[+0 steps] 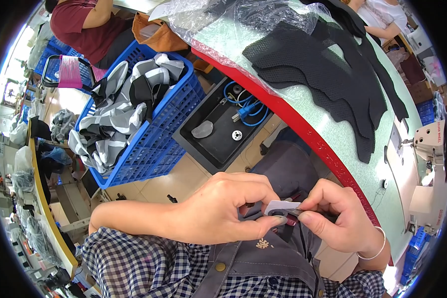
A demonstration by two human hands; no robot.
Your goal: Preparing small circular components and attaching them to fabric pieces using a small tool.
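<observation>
In front of my lap, both hands are closed on one small flat piece (280, 206), white on its upper face with a dark part below. My left hand (228, 206) pinches its left end between thumb and fingers. At its right end, my right hand (335, 213) grips it with thumb and forefinger. What kind of piece it is I cannot make out. A small dark red thing (291, 219) shows just under it, partly hidden. Lower down is my grey apron (268, 258), with a light printed mark on it.
A blue plastic crate (154, 144) full of grey, white and black cut pieces (116, 119) stands at the left. A black drawer (208, 144) holds a blue cable (248, 111). On the red-edged table (303, 116) lie black fabric pieces (323, 79); a sewing machine (427, 169) stands right. Two other people sit farther off.
</observation>
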